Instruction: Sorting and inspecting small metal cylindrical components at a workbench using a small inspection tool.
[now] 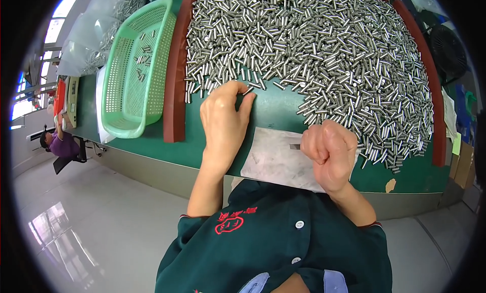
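Observation:
Hundreds of short, shiny metal pins [314, 45] lie in a loose heap over the green tabletop. At the heap's near edge, my left hand [221, 122] is closed in a pinch, a single metal pin [248, 90] between thumb and forefinger. A few loose pins lie just beyond those fingertips. My right hand [331, 152] is curled into a fist above a white sheet [271, 166], by the pile's near right part; whatever it may hold is hidden. A small dark grey rectangle [294, 146] shows on the sheet beside the right fingers.
Dark red rails [174, 100] border the pins at left and right. Left of them stands a light green perforated basket [124, 127] with a few pins inside. Clear plastic bags [83, 45] lie beyond it. A black fan [448, 50] is at right; another person [65, 146] sits far left.

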Tool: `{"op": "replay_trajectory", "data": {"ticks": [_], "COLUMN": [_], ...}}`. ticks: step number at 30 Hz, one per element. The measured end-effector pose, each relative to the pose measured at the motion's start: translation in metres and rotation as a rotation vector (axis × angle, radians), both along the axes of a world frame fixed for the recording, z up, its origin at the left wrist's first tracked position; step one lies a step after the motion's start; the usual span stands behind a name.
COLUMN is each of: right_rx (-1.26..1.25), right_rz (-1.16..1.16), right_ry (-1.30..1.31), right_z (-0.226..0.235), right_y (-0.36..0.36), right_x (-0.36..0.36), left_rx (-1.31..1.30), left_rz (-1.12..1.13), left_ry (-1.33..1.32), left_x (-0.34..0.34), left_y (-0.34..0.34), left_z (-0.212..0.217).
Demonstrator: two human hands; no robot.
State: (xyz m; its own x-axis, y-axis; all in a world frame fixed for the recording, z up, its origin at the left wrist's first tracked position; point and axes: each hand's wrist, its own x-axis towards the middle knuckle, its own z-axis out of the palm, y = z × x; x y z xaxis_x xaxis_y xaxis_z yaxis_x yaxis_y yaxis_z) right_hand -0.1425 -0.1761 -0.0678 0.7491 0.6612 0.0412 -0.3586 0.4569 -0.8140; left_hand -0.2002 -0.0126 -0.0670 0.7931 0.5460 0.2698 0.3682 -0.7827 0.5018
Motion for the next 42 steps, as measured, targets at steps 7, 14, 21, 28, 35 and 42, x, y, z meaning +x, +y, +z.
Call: {"op": "replay_trajectory", "data": {"ticks": [7,14,21,28,35,42], "right_rx": [0.009,0.002,-0.019,-0.046,-0.042,-0.043], "right_rz": [-0.001,-0.003,0.003,-0.006,0.005,-0.005], "right_ry": [0.015,0.013,-0.002,-0.003,-0.007,-0.011], "right_z": [0.0,-0.001,-0.002,-0.001,0.001,0.001], "right_y": [-0.001,-0.002,-0.001,-0.003,-0.003,-0.002], "right_x": [0.0,-0.001,0.0,0.0,-0.002,-0.002], "left_rx": [0.095,0.328,0.374,-0.096,-0.375,-0.452], "left_rz": [-0.072,-0.206,-0.303,-0.268,-0.209,-0.195], "left_ry": [0.043,0.074,0.107,-0.187,-0.381,-0.371], "left_x": [-0.001,-0.001,-0.002,-0.001,-0.006,-0.006], "left_y": [0.003,0.003,0.011,0.012,0.014,0.015], "left_z": [-0.005,-0.006,-0.004,-0.009,-0.01,-0.01]}}
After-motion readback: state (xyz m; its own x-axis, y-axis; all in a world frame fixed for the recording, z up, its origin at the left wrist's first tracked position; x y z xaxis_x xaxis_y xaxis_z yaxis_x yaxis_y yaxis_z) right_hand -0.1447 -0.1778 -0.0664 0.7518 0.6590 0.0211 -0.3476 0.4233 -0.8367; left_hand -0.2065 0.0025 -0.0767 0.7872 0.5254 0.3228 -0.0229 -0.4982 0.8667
